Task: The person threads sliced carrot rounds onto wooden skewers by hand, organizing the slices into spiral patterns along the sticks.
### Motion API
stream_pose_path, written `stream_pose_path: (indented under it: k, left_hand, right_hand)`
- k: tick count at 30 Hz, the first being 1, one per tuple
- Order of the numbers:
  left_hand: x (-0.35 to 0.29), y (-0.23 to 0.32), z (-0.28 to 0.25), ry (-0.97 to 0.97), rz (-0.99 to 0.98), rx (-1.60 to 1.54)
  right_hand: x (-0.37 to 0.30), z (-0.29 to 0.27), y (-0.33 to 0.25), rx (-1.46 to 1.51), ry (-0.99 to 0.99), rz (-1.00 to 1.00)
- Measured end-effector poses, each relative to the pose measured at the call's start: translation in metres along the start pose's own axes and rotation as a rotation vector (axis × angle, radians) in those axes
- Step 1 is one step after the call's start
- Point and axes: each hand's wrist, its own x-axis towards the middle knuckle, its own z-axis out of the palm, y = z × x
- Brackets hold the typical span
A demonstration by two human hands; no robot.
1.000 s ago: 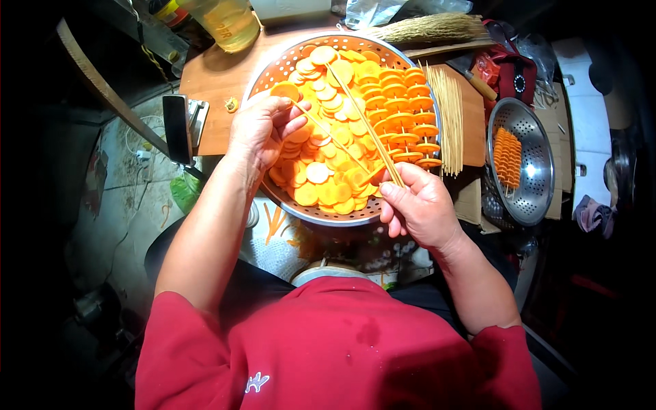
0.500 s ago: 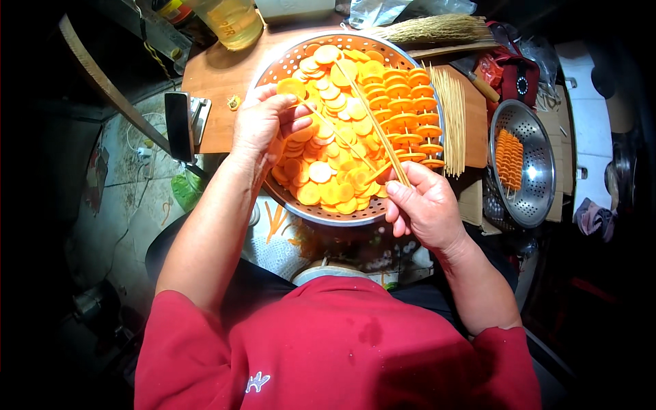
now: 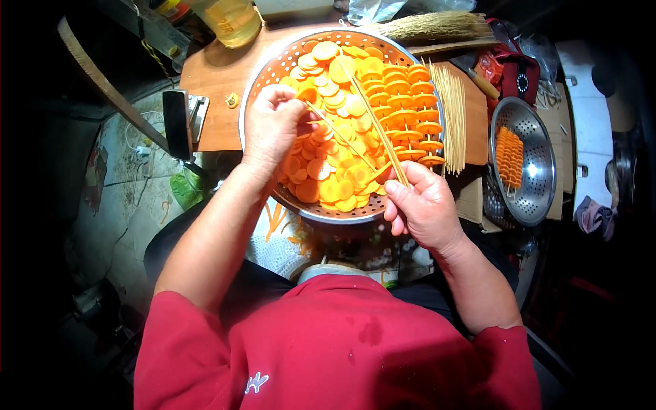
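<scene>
My left hand [image 3: 270, 131] is closed, with a carrot slice [image 3: 307, 93] at its fingertips by the left end of a thin wooden skewer [image 3: 345, 137]. That skewer slants down to my right hand [image 3: 425, 208], which also grips a few more skewers [image 3: 376, 117] pointing up and away. A slice lies close to the right fingers; whether it is threaded, I cannot tell. Both hands are over a large metal colander [image 3: 290, 53] heaped with loose carrot slices [image 3: 321, 169]. On its right side lie several skewers of spaced carrot slices [image 3: 403, 119].
Bare skewers [image 3: 449, 123] lie right of the colander on the wooden table [image 3: 215, 119]. A smaller colander [image 3: 540, 184] farther right holds filled carrot skewers [image 3: 509, 158]. A phone on a stand [image 3: 178, 126] is at left, a yellowish container [image 3: 232, 24] and a straw brush [image 3: 430, 29] behind.
My left hand has shifted slightly right and turned, its fingers curling more at the skewer's end. The right hand has stayed nearly still with its skewers.
</scene>
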Motion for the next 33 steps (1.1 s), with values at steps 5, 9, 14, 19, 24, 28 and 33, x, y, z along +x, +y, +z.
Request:
stream_pose_path:
  k: [5, 9, 14, 19, 24, 28, 33]
  left_hand:
    - [-0.038, -0.021, 0.029, -0.241, -0.107, -0.086]
    - [-0.051, -0.022, 0.034, -0.283, -0.103, -0.019]
    - [-0.051, -0.021, 0.035, -0.268, -0.104, -0.046]
    - [-0.055, -0.021, 0.036, -0.261, -0.084, -0.023]
    - [-0.052, -0.023, 0.031, -0.28, -0.1, 0.013]
    - [-0.029, -0.01, 0.019, -0.228, -0.048, 0.027]
    - [0.026, -0.008, -0.021, 0.058, 0.027, 0.333]
  right_hand:
    - [0.008, 0.006, -0.001, 0.025, 0.07, -0.026]
    - [0.009, 0.006, -0.002, 0.013, 0.079, -0.03]
    - [0.009, 0.006, -0.003, -0.004, 0.07, -0.034]
    - [0.01, 0.007, -0.001, -0.008, 0.073, -0.056]
    - [0.01, 0.008, -0.002, 0.011, 0.083, -0.052]
    - [0.008, 0.001, -0.008, 0.063, 0.107, -0.075]
    - [0.006, -0.002, -0.01, 0.076, 0.144, -0.12]
